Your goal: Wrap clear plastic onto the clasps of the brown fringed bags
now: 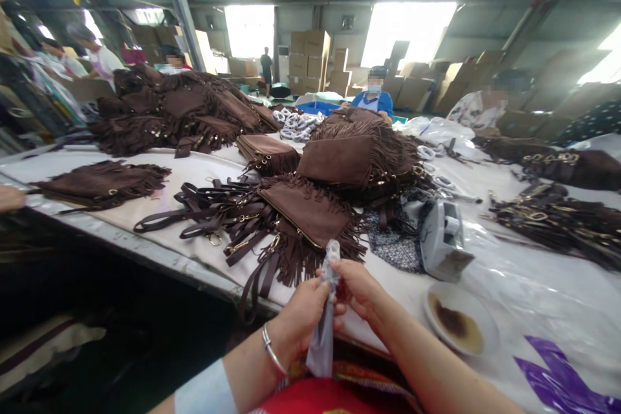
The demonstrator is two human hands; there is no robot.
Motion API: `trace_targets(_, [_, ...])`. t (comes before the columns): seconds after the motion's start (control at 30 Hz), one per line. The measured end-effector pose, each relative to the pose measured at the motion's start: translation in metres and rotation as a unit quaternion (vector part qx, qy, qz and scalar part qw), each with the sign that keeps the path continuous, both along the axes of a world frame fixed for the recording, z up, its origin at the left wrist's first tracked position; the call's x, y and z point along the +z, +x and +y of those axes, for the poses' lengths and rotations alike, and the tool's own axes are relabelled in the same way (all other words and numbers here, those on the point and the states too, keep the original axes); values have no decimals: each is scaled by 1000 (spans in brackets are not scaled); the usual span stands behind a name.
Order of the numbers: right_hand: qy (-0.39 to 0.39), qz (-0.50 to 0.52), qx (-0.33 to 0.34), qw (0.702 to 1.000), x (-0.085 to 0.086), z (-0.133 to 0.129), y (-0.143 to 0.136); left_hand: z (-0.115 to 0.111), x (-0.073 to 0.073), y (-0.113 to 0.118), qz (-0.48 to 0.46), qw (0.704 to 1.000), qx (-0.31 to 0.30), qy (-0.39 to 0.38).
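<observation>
Close to my body, at the table's front edge, my left hand (310,304) and my right hand (350,288) meet around a long grey wrapped strip (321,346). Its looped upper end sticks up past my fingers, and its lower part hangs toward my lap. Fingers of both hands are closed on it; what lies inside the wrapping is hidden. Just beyond my hands lies a brown fringed pouch (310,210) with a gold zip. Left of that pouch is a heap of dark brown straps (213,207) with gold clasps.
More brown bags (334,158) are stacked behind, with a large pile (189,103) at back left. To my right are a white tape dispenser (444,239), a dish of brown residue (458,320) and purple plastic (563,375). Co-workers sit across the table (194,259).
</observation>
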State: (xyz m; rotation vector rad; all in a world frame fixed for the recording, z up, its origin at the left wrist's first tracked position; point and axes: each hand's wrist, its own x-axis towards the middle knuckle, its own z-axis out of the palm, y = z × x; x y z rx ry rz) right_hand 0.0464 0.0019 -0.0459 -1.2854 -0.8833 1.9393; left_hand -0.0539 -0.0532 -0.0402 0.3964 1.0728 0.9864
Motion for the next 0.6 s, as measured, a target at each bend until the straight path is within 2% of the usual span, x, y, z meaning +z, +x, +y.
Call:
trace_targets(0.13, [2, -24, -50, 998, -4, 11, -8, -4, 6, 4, 66, 997, -23, 11])
trace_targets(0.27, [-15, -32, -81, 996, -3, 37, -12, -9, 13, 3, 150, 987, -55, 13])
trace_targets(0.43, [-33, -34, -60, 997, 2, 60, -11, -21, 5, -12, 233, 970, -57, 43])
trace_targets(0.6, [-12, -75, -30, 997, -2, 64, -6, -34, -2, -33, 330, 934, -73, 119])
